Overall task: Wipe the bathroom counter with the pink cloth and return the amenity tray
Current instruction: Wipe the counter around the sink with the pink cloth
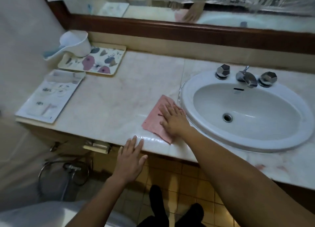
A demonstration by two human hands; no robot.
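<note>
The pink cloth (154, 122) lies flat on the pale marble counter (119, 97), just left of the sink. My right hand (172, 119) presses on it with flat, spread fingers. My left hand (130, 160) is open, fingertips resting on the counter's front edge, holding nothing. The white amenity tray (46, 97) with small packets sits at the counter's far left end, slightly over the edge.
A floral tray (95, 60) with a white water scoop (75, 43) on it stands at the back left. The oval sink (245, 111) with chrome taps (245, 76) fills the right. A mirror in a wooden frame runs behind. A toilet and hose are below left.
</note>
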